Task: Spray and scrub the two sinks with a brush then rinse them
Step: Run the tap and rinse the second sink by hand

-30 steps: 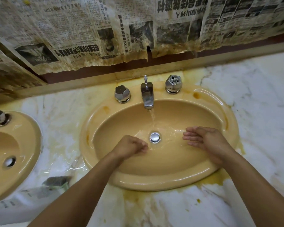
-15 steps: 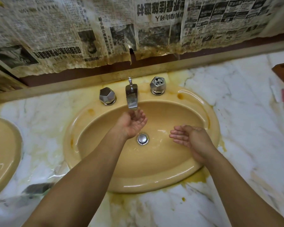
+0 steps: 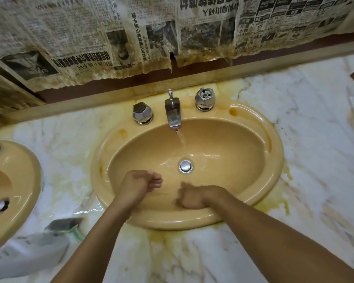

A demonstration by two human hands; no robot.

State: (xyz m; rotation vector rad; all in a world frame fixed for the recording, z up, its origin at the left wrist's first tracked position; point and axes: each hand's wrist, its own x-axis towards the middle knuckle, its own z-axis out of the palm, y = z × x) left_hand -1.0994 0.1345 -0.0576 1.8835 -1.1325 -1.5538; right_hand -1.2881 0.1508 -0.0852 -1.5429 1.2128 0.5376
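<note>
Low against the front wall of the right sink (image 3: 274, 160), both hands sit close together without touching. The left hand (image 3: 140, 185) has a loose, cupped grip on nothing, its fingers pointing toward the right hand (image 3: 192, 196). That hand's grip is smeared by blur and cannot be told. Behind them the bowl is free as far as the drain plug (image 3: 185, 166) and the tap (image 3: 173, 115), whose water (image 3: 181, 138) falls just behind the plug. Two knobs (image 3: 142, 113) flank the tap. The left sink (image 3: 18, 201) is cut by the frame edge. Between the sinks the brush (image 3: 63, 223), grey head on a green handle, lies on the tabletop (image 3: 315, 150). This marble is wet near the brush and yellow-stained round the right sink's rim. Stained newspaper (image 3: 90, 37) covers the wall behind.
</note>
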